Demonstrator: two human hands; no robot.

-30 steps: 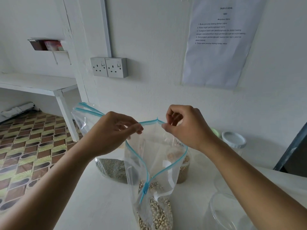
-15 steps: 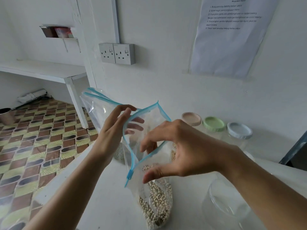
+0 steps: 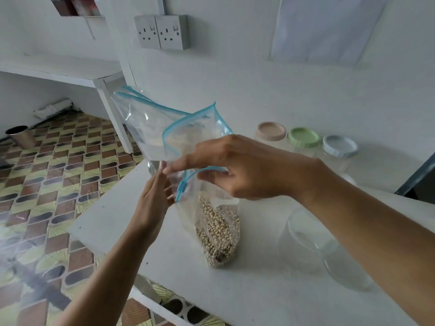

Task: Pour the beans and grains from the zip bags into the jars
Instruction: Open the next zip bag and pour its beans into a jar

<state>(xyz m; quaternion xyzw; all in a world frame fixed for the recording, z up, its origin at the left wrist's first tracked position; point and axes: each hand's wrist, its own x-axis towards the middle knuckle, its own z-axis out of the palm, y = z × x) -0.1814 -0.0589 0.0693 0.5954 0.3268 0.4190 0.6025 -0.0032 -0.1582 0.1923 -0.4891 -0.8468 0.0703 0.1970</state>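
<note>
Entry: opening the bag, pour not yet begun.

Change over the last second: both hands were pinching the zip rim and drawing it apart. That two-handed pinch is gone. The right hand (image 3: 240,168) has come across and lower, and now grips the bean bag (image 3: 219,231) just under its mouth, thumb beneath the near blue rim and fingers curled over the film. The left hand (image 3: 153,196) has let go of the rim. Its fingers lie straight and together, touching the bag's left side near the slider (image 3: 181,187).

Position: the bean bag stands on the worktop (image 3: 164,267), mouth gaping and rim bowed. The pale beans have settled in its lower part.

The open jar (image 3: 306,243) stands just to the bag's right, partly behind my view of the right forearm, and looks empty.

A second zip bag (image 3: 141,118) stands behind. I cannot read its contents from here.

Three lidded jars (image 3: 304,137) sit in a row at the wall.

Reading: I judge the opening step done and the grip shifted to carrying. The next move needs a lift and tilt towards the open jar.

Risk: the floppy rim may fold and spill beans past the jar's mouth.
</note>
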